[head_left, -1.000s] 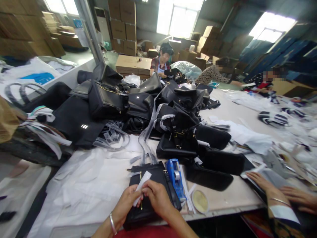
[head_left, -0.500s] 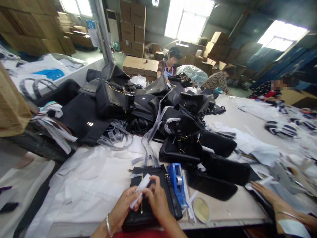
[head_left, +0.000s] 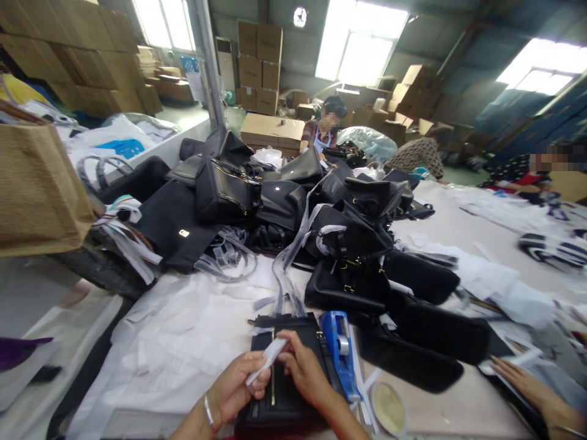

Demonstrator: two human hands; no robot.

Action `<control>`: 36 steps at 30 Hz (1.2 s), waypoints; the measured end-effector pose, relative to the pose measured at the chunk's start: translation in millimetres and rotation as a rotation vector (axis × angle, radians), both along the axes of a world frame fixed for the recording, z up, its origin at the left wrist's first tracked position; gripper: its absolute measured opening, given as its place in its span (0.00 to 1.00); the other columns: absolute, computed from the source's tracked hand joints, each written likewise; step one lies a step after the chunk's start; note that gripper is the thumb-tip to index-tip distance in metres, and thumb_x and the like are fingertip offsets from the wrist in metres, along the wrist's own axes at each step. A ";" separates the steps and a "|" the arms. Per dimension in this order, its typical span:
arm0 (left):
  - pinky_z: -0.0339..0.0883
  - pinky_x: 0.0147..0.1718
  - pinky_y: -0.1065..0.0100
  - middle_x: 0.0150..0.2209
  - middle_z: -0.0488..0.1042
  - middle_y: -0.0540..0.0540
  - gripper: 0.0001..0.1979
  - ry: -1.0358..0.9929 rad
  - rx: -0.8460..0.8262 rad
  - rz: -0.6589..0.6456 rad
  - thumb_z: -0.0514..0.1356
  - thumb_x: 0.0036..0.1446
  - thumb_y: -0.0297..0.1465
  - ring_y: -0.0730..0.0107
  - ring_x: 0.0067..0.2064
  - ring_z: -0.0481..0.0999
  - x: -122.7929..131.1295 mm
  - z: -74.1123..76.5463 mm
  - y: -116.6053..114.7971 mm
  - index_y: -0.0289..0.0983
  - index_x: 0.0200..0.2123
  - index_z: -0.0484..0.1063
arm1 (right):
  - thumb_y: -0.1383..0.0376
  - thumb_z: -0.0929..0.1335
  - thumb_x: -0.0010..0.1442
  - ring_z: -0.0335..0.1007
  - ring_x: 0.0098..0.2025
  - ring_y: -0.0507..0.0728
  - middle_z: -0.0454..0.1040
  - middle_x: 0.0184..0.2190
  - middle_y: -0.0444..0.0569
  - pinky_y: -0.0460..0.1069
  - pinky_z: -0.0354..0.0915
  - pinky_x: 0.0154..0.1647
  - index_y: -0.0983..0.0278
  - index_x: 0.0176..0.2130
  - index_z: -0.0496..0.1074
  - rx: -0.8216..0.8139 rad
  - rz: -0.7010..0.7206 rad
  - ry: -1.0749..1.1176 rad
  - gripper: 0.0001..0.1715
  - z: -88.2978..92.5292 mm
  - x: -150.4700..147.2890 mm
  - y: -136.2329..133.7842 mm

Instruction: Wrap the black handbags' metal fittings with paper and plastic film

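Note:
Both hands hold a small white strip of paper [head_left: 270,359] over a black bag [head_left: 293,397] that lies at the table's front edge. My left hand [head_left: 245,379] is closed round the strip's lower end. Fingers of my right hand [head_left: 306,366] pinch its upper end. A gold zipper [head_left: 273,391] runs down the bag's front, below the strip. Clear-wrapped straps [head_left: 285,275] stretch from the bag's top towards the pile. Close to the bag's right side stands a blue tape dispenser [head_left: 342,354].
A pile of black bags [head_left: 229,189] fills the middle. White sheets [head_left: 183,348] lie at left, a round tin [head_left: 389,408] at front right. A co-worker's hand [head_left: 518,376] rests on black material at right. Other people work farther back. A burlap bag [head_left: 41,189] stands at far left.
The whole view has shifted, so things appear farther right and slightly lower. The strip appears folded narrower between my hands, which stay over the bag.

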State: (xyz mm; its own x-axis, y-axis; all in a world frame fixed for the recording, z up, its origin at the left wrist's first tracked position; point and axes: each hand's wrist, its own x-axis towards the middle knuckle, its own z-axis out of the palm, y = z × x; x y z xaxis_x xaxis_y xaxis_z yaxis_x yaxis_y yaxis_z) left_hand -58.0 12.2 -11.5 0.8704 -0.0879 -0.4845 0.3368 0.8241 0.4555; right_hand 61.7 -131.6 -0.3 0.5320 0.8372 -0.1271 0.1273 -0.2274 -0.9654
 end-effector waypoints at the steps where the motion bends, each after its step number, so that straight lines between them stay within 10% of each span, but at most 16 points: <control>1: 0.48 0.21 0.74 0.23 0.61 0.53 0.11 -0.010 0.066 0.003 0.60 0.58 0.34 0.81 0.21 0.53 0.6 3.5 -3.0 0.32 0.39 0.68 | 0.66 0.61 0.62 0.67 0.27 0.52 0.71 0.32 0.42 0.45 0.62 0.28 0.57 0.53 0.60 -0.014 -0.019 0.013 0.20 2.4 -0.8 -0.4; 14: 0.56 0.22 0.72 0.22 0.67 0.51 0.22 0.028 0.862 0.002 0.59 0.54 0.49 0.73 0.23 0.63 -2.7 -10.4 -26.8 0.34 0.31 0.68 | 0.60 0.69 0.55 0.64 0.23 0.51 0.66 0.22 0.37 0.43 0.58 0.25 0.58 0.43 0.64 -0.201 -0.323 -0.025 0.16 -23.5 -30.7 31.5; 23: 0.52 0.21 0.75 0.25 0.65 0.51 0.12 -0.138 0.391 -0.027 0.58 0.59 0.38 0.80 0.22 0.57 4.9 13.9 -14.2 0.33 0.37 0.68 | 0.52 0.59 0.65 0.68 0.25 0.51 0.69 0.29 0.42 0.46 0.66 0.25 0.55 0.60 0.55 0.004 -0.108 0.205 0.26 -9.5 -10.3 6.3; 29: 0.47 0.21 0.76 0.24 0.58 0.54 0.07 -0.037 -0.015 -0.051 0.60 0.58 0.31 0.82 0.22 0.52 -5.1 -0.2 -6.0 0.32 0.36 0.68 | 0.63 0.62 0.63 0.67 0.24 0.50 0.69 0.28 0.41 0.45 0.67 0.27 0.54 0.60 0.59 0.069 -0.030 0.181 0.26 -18.1 -21.1 4.0; 36: 0.53 0.22 0.74 0.23 0.62 0.54 0.14 -0.009 0.369 -0.099 0.56 0.61 0.37 0.79 0.22 0.57 0.3 -2.4 -8.1 0.35 0.46 0.65 | 0.72 0.59 0.60 0.72 0.34 0.52 0.71 0.48 0.50 0.47 0.70 0.37 0.54 0.65 0.47 -0.075 -0.070 -0.268 0.38 1.8 -1.9 -42.2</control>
